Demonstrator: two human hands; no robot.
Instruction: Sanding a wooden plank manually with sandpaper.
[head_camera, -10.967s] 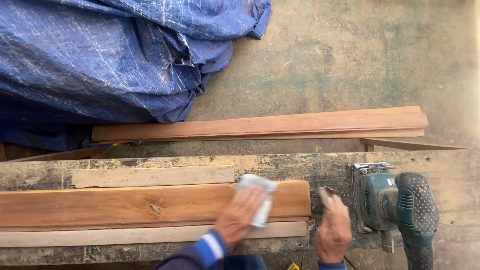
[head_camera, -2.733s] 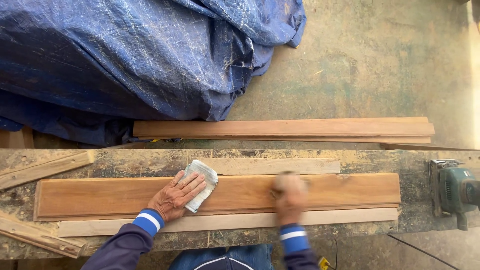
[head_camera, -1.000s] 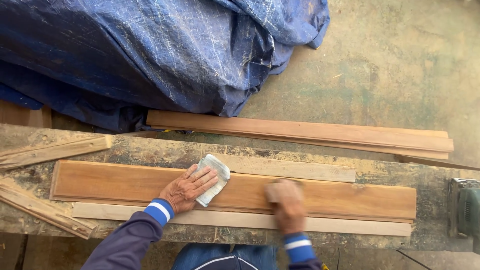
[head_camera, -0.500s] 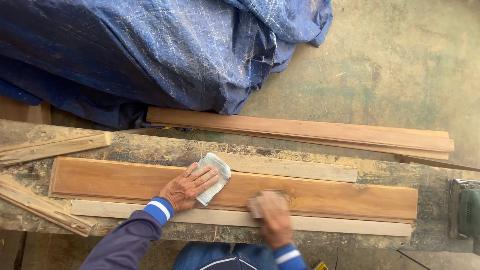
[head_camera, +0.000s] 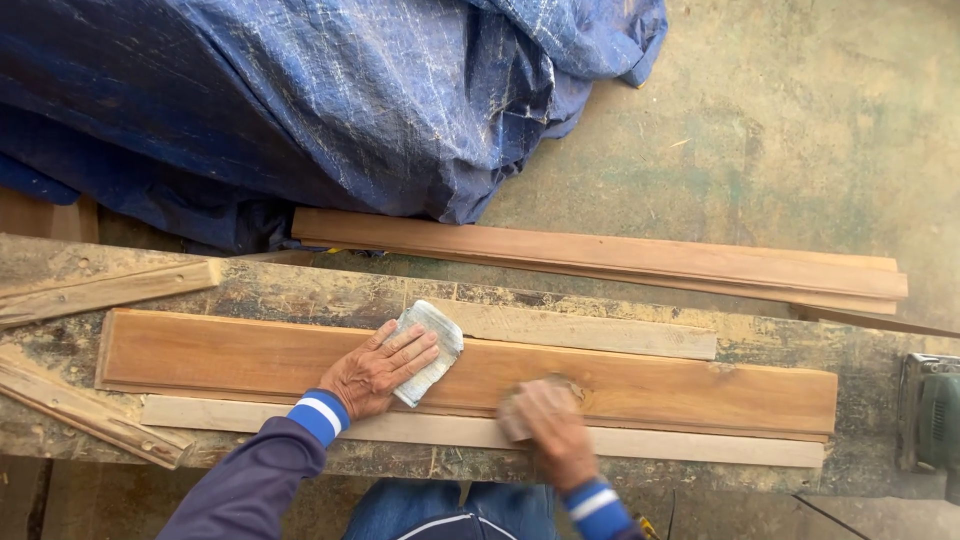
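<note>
The long reddish-brown wooden plank (head_camera: 250, 357) lies across the worn worktop (head_camera: 320, 295). The left hand (head_camera: 372, 375) presses a folded grey-white cloth (head_camera: 428, 338) on it, fingers spread. At three o'clock, the blurred right hand (head_camera: 545, 432) touches the plank; grip unclear.

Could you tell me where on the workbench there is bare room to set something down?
Bare bench shows between the plank's right end and the green sander. The middle is crowded: left hand on a folded cloth, right hand beside it.

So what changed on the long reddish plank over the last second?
The right hand, blurred, slid leftward along the long reddish-brown wooden plank toward its near edge. The left hand stayed pressed on the folded grey-white sanding sheet; the plank did not shift.
</note>
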